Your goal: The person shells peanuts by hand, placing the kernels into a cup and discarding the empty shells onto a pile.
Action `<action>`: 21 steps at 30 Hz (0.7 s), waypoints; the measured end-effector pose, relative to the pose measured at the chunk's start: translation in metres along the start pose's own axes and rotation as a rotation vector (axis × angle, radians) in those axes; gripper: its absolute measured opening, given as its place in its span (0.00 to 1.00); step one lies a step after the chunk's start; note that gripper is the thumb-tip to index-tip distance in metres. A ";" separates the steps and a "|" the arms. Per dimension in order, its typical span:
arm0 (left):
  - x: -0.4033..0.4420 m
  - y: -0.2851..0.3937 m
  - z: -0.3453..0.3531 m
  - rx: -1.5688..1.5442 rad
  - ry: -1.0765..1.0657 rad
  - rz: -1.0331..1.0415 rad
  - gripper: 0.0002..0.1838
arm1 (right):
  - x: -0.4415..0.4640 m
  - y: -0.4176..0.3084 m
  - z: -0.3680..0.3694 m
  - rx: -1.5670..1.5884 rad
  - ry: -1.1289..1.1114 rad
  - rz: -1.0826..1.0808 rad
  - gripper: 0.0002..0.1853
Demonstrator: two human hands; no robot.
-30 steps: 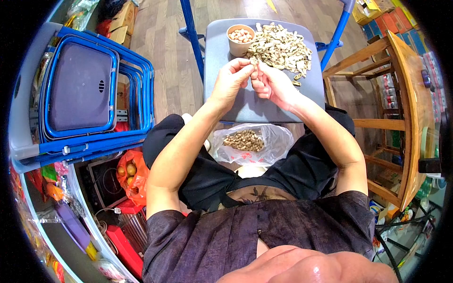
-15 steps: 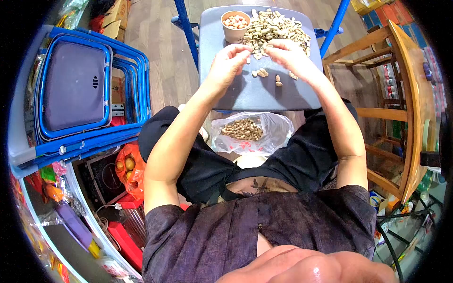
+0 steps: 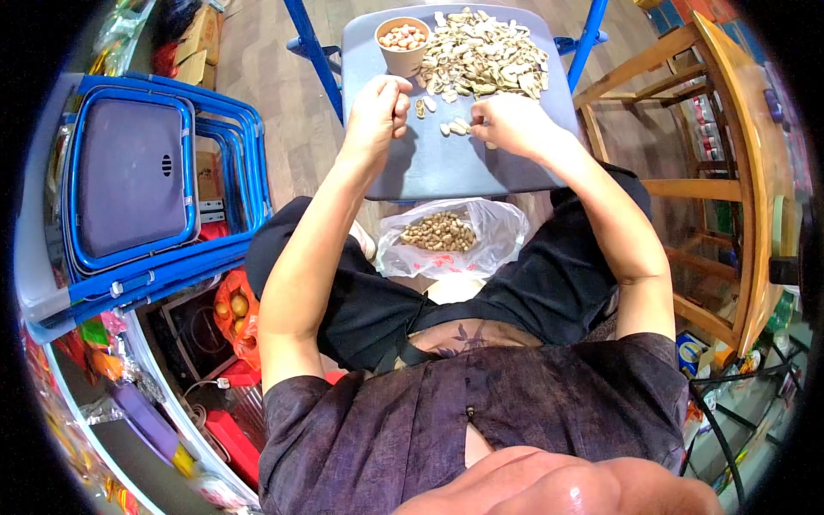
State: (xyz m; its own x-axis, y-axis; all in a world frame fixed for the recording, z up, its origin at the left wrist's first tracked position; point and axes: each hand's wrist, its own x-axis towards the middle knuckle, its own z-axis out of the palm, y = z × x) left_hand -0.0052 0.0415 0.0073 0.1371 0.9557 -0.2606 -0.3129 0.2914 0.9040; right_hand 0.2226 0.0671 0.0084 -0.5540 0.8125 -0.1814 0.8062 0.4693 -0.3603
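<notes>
My left hand point(image 3: 378, 116) is curled closed at the left edge of the grey stool seat point(image 3: 421, 172), just below a cup point(image 3: 402, 58) of shelled peanuts. What lies inside those fingers is hidden. Over the middle of the seat, my right hand point(image 3: 518, 127) pinches at a whole peanut point(image 3: 462, 124) with thumb and fingertips; other whole peanuts lie beside it. Behind both hands spreads a heap of empty peanut shells point(image 3: 489, 56). A few loose shell pieces point(image 3: 427, 103) rest between the hands.
Below the seat, between the knees, sits a clear plastic bag point(image 3: 506, 236) of unshelled peanuts point(image 3: 439, 232). Folded blue-framed stools point(image 3: 133, 172) lean at left, above an orange bag point(image 3: 236, 313) of round produce. A wooden frame point(image 3: 699, 189) stands at right.
My left hand has drawn left and curled closed. My right hand has come down to the whole peanuts. Shell pieces now show between the hands, and the view has shifted slightly.
</notes>
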 end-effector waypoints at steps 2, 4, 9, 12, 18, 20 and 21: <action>-0.001 -0.002 -0.001 -0.008 -0.010 0.008 0.10 | 0.000 -0.004 0.004 -0.042 0.015 -0.048 0.10; 0.000 -0.004 -0.002 -0.008 -0.027 0.008 0.10 | -0.001 -0.010 0.002 -0.045 0.019 -0.040 0.10; 0.000 -0.003 -0.003 0.059 -0.017 -0.003 0.13 | 0.002 -0.007 0.009 -0.071 0.058 -0.067 0.10; 0.002 -0.005 -0.008 -0.053 -0.078 -0.044 0.17 | 0.005 -0.009 0.011 -0.140 0.048 -0.018 0.09; 0.004 -0.002 -0.013 -0.490 -0.201 -0.190 0.30 | 0.006 -0.011 0.012 -0.117 0.068 -0.016 0.10; 0.006 0.008 -0.011 -0.473 -0.215 -0.110 0.31 | 0.007 -0.011 0.017 -0.164 0.098 -0.013 0.10; 0.007 0.016 -0.009 -0.458 -0.223 -0.035 0.33 | 0.007 -0.011 0.017 -0.177 0.112 -0.023 0.10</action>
State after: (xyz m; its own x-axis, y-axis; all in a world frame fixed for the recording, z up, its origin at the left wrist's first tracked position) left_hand -0.0177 0.0530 0.0175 0.3366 0.9273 -0.1641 -0.6773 0.3594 0.6419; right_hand 0.2061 0.0619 -0.0048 -0.5538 0.8298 -0.0687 0.8232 0.5332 -0.1950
